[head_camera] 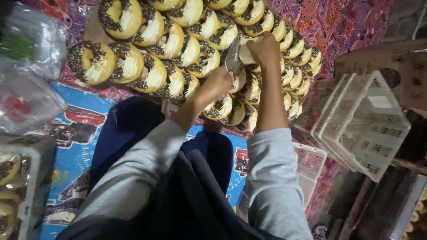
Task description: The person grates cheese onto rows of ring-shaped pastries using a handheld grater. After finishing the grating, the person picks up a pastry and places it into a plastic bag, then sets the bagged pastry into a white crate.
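Near edge: grey sleeves and a dark lap, person seated over a blue printed mat (78, 146). White plastic baskets (362, 122) sit tipped at the right, within reach. Left hand (216, 84) is clenched on the handle of a metal scraper (232, 58), blade pointing up and away, probably to get under a piece, though the blade tip is hard to read. Right hand (265, 50) is just beyond it, fingers closed on a pale doughnut (247, 50), which sits right against the blade's far side. Past both hands, rows of doughnuts (147, 53) with chocolate sprinkles and white shavings lie overlapped on edge, packed tight to save room.
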